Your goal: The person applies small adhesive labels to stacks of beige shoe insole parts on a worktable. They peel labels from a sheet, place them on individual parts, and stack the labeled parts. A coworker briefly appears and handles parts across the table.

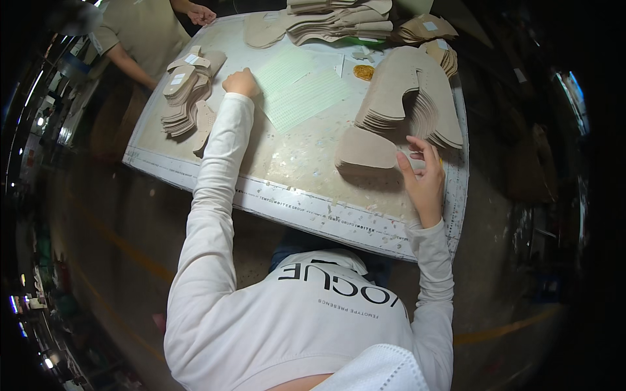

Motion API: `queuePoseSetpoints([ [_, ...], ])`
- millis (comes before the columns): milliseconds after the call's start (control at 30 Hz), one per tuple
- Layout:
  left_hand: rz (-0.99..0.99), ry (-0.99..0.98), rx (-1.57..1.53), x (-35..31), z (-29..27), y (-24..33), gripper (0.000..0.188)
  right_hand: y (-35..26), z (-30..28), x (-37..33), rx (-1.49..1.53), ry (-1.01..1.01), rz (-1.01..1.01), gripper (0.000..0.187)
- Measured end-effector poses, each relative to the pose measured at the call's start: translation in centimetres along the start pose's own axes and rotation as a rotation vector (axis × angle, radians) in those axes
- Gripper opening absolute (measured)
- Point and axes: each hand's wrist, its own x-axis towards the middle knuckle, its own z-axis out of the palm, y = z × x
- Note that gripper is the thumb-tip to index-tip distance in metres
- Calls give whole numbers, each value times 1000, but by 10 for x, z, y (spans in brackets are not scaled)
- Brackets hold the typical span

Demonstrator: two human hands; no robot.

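Observation:
My left hand (240,83) rests as a fist on the worn table (287,176), at the left edge of pale green gridded sheets (301,89). A fanned stack of tan cut pieces (186,98) lies just to its left. My right hand (422,176) is at the near right with fingers spread, touching the right end of a tan cut piece (365,150) that lies at the foot of a tall fanned stack of U-shaped tan pieces (407,91). White sleeves cover both my arms.
Another person (147,32) in a khaki shirt stands at the table's far left corner. More tan stacks (339,26) lie along the far edge, with a small orange disc (363,72) near them. The table's near edge (313,212) is a white printed border.

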Motion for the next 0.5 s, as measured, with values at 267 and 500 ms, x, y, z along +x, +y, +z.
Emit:
queuePoseSetpoints([
  [267, 119, 361, -303, -41, -62, 4, 20, -7, -13, -26, 83, 123, 14, 24],
  [500, 399, 508, -1381, -172, -136, 39, 18, -44, -26, -19, 159, 262, -180, 22],
])
